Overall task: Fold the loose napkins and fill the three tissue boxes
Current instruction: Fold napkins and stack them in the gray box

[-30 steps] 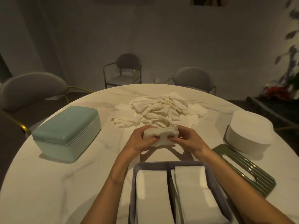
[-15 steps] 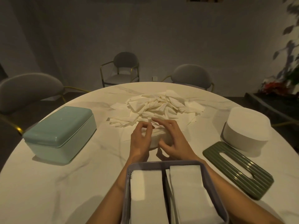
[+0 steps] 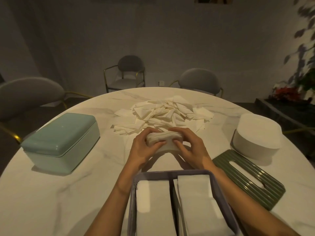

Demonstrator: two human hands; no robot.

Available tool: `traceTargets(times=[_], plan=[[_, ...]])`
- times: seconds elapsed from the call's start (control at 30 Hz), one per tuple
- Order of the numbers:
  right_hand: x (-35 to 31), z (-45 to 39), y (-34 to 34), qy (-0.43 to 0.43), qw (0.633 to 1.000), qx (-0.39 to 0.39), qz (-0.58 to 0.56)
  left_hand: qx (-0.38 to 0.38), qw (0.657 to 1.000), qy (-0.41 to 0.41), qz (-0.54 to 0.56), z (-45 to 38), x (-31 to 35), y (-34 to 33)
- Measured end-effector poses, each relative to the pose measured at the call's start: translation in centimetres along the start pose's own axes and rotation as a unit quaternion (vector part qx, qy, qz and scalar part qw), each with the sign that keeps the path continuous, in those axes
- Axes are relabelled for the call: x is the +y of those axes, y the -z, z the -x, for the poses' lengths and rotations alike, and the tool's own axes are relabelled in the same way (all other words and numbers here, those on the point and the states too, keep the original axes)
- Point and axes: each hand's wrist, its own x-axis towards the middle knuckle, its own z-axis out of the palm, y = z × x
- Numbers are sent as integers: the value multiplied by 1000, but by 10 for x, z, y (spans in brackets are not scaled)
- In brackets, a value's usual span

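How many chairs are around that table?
3. One chair stands at the table's left edge, one chair farther back against the wall, and one chair at the table's far right side. Others may be out of view.

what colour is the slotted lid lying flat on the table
Dark green with ribbed ridges, the slotted lid shows best in the head view.

Bare worktop [image 3: 88, 193] lies open on my left, between the teal lidded box [image 3: 61, 142] and the grey divided tray [image 3: 170, 174] nearest me. Ahead, the loose napkin pile [image 3: 163, 114] blocks the centre, just beyond my left hand [image 3: 144, 149] and right hand [image 3: 190, 147]. On my right, the green slotted lid [image 3: 247, 178] lies flat beside the tray, the white round box [image 3: 257, 138] just behind it. A clear lane runs between lid and napkin pile.
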Motion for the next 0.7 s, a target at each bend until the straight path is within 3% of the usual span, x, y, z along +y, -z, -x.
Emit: traceTargets(times=[0.1, 0.23, 0.3, 0.4, 0.47, 0.57, 0.7], plan=[[-3, 1, -3, -9, 999, -33, 1, -15, 999, 35, -15, 0, 6, -5], [-5, 2, -8, 6, 996, -65, 63, 37, 986, 98, 128, 9, 24, -27], [-4, 4, -9, 6, 994, -69, 80, 51, 983, 104, 140, 10, 21, -30], [-1, 4, -10, -5, 995, -60, 75, 55, 987, 94, 122, 8, 18, -26], [2, 3, -9, 1, 996, -57, 63, 12, 987, 87, 132, 9, 22, -21], [7, 1, -5, -1, 997, -49, 53, -56, 997, 46, 15, 7, 12, -9], [5, 1, 0, -20, 1000, -23, 1, -52, 999, -1, 4, 4, 3, 10]])
